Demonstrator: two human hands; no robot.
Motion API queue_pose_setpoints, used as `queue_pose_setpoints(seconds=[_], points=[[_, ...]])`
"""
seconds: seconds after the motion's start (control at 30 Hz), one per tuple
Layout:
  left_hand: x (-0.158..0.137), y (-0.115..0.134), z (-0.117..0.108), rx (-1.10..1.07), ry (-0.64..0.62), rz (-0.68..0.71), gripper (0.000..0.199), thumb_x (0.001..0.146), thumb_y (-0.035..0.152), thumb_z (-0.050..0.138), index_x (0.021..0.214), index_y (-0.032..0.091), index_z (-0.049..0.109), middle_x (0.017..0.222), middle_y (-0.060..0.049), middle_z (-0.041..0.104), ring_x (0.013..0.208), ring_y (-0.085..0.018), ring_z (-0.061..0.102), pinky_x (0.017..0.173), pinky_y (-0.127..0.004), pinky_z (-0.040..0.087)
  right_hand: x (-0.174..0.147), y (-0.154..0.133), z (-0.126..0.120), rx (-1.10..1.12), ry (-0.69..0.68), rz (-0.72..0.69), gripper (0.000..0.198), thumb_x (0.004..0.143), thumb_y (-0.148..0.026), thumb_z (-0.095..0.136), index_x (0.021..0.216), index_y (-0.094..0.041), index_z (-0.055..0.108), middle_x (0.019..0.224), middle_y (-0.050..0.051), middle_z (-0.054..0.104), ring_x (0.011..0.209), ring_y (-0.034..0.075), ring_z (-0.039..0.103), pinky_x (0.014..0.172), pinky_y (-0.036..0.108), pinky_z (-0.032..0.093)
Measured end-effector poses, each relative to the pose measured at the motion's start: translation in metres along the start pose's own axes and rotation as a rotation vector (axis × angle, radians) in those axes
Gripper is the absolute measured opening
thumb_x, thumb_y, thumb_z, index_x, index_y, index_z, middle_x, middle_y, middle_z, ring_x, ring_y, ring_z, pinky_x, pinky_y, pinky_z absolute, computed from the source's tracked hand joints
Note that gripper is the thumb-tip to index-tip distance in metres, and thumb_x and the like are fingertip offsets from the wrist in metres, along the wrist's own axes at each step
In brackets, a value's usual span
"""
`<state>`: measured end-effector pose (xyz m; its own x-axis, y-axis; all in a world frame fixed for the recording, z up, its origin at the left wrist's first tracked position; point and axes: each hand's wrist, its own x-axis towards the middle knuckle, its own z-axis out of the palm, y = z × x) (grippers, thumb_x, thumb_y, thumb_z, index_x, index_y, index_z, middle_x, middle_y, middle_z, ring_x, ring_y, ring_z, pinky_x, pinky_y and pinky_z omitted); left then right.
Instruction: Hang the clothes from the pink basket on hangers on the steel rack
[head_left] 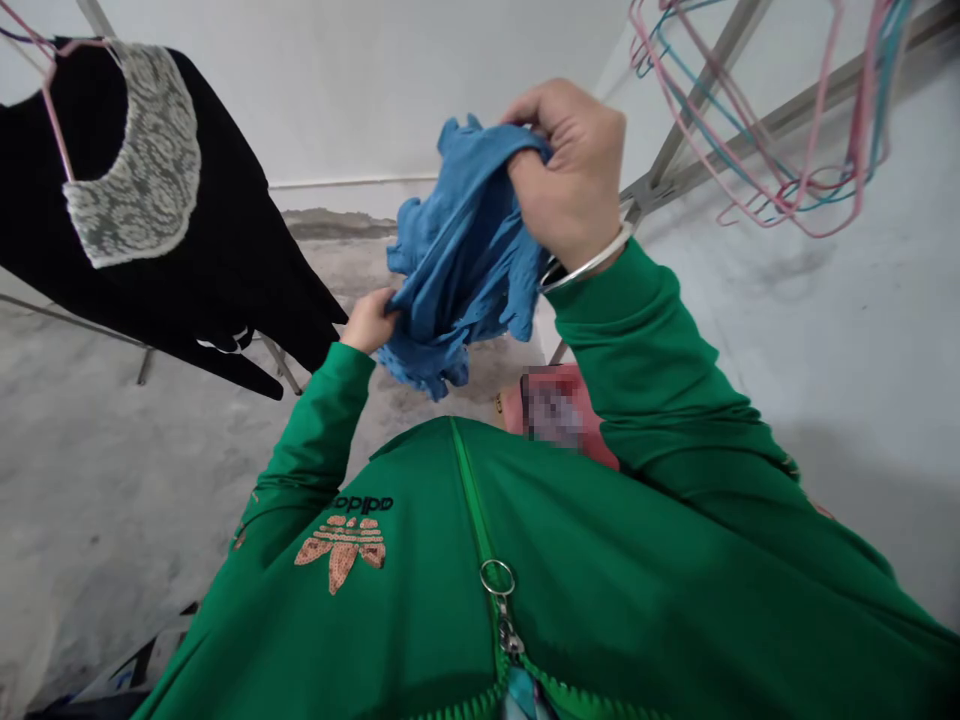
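A crumpled blue garment hangs in the air in front of me, stretched between both hands; its exact kind cannot be told. My right hand, higher up and with a white bangle at its wrist, is closed on the garment's upper right edge. Lower and to the left, my left hand pinches the cloth's left side. Frilly or bunched edges show along the garment's outline. Some of the fingertips are hidden in its folds.
At the left a black top with a lace collar hangs on a pink hanger. Several pink and blue hangers dangle from a metal rack at the upper right. A pink item is low behind my right arm.
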<state>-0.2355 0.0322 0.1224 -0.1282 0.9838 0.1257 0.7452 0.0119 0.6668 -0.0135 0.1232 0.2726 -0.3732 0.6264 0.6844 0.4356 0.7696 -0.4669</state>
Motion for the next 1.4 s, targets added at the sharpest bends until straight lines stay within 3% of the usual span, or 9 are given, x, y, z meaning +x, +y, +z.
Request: queue_pose_setpoints(seconds=[0.13,0.23,0.43,0.57,0.73,0.83,1.0,1.17,1.4], points=[[0.0,-0.017,-0.047,0.086,0.214,-0.071,0.014,0.074,0.009,0.052,0.082,0.013,0.062,0.079,-0.005,0.061,0.084,-0.021,0.06,0.083,-0.039,0.047,-0.003,0.016,-0.012,-0.051,-0.042,0.048,0.015,0.081,-0.011,0.053,0.082,-0.021,0.064,0.087,0.0,0.068,0.09,0.018,0.065,0.085,0.034,0.052],[-0.003,-0.008,-0.073,0.151,0.426,-0.1,0.007,0.08,0.013,0.054,0.084,0.016,0.059,0.096,-0.012,0.057,0.101,-0.027,0.057,0.091,-0.048,0.041,-0.006,0.022,-0.012,-0.1,-0.071,0.047,0.014,0.079,-0.012,0.055,0.079,-0.023,0.063,0.083,0.001,0.068,0.085,0.019,0.064,0.081,0.035,0.052],[-0.017,0.014,-0.096,0.326,0.803,-0.206,0.013,0.079,0.02,0.059,0.088,0.02,0.051,0.1,-0.012,0.053,0.107,-0.031,0.053,0.089,-0.049,0.037,-0.021,0.039,0.003,-0.038,-0.098,0.078,0.012,0.077,-0.012,0.056,0.079,-0.023,0.059,0.081,0.004,0.065,0.082,0.019,0.06,0.082,0.036,0.05],[-0.018,0.016,-0.085,-0.15,0.734,-0.161,0.011,0.082,0.026,0.054,0.078,0.016,0.052,0.07,0.003,0.047,0.076,-0.011,0.053,0.075,-0.032,0.037,-0.039,0.052,0.014,0.01,-0.141,0.073,0.014,0.075,-0.011,0.052,0.082,-0.019,0.062,0.081,0.005,0.066,0.083,0.022,0.06,0.084,0.039,0.048],[-0.02,0.032,-0.07,-0.704,0.632,-0.282,0.025,0.061,0.038,0.063,0.074,0.019,0.053,0.058,0.006,0.047,0.052,-0.009,0.044,0.05,-0.021,0.035,-0.051,0.068,0.021,0.05,-0.193,0.11,0.018,0.074,-0.011,0.049,0.081,-0.017,0.064,0.087,0.007,0.068,0.087,0.021,0.062,0.084,0.034,0.049],[-0.027,0.046,-0.072,-0.655,0.512,-0.332,0.023,0.058,0.033,0.062,0.076,0.02,0.058,0.056,0.005,0.052,0.048,-0.009,0.043,0.046,-0.019,0.033,-0.051,0.078,0.018,0.084,-0.22,0.132,0.019,0.073,-0.009,0.048,0.081,-0.017,0.064,0.088,0.007,0.069,0.089,0.02,0.063,0.084,0.032,0.048],[-0.042,0.07,-0.075,-0.38,0.049,-0.301,0.019,0.053,0.028,0.07,0.054,0.017,0.055,0.047,0.005,0.047,0.044,-0.008,0.037,0.041,-0.018,0.024,-0.05,0.09,0.013,0.047,-0.32,0.179,0.021,0.073,-0.006,0.05,0.082,-0.016,0.066,0.09,0.008,0.069,0.09,0.02,0.062,0.085,0.03,0.047],[-0.062,0.087,-0.069,-0.734,-0.115,-0.382,0.028,0.051,0.026,0.074,0.045,0.017,0.048,0.039,0.006,0.039,0.036,-0.005,0.03,0.039,-0.018,0.021,-0.03,0.104,-0.011,0.04,-0.622,0.105,0.012,0.073,-0.013,0.063,0.084,-0.015,0.067,0.085,0.006,0.067,0.076,0.016,0.06,0.073,0.027,0.046],[-0.072,0.095,-0.065,-0.886,0.084,-0.504,0.018,0.051,0.031,0.075,0.057,0.017,0.065,0.047,0.001,0.058,0.042,-0.009,0.048,0.042,-0.019,0.036,0.021,0.151,-0.108,-0.632,0.047,0.352,0.035,0.084,-0.032,0.059,0.111,-0.009,0.061,0.115,0.021,0.06,0.105,0.031,0.055,0.087,0.042,0.045]])
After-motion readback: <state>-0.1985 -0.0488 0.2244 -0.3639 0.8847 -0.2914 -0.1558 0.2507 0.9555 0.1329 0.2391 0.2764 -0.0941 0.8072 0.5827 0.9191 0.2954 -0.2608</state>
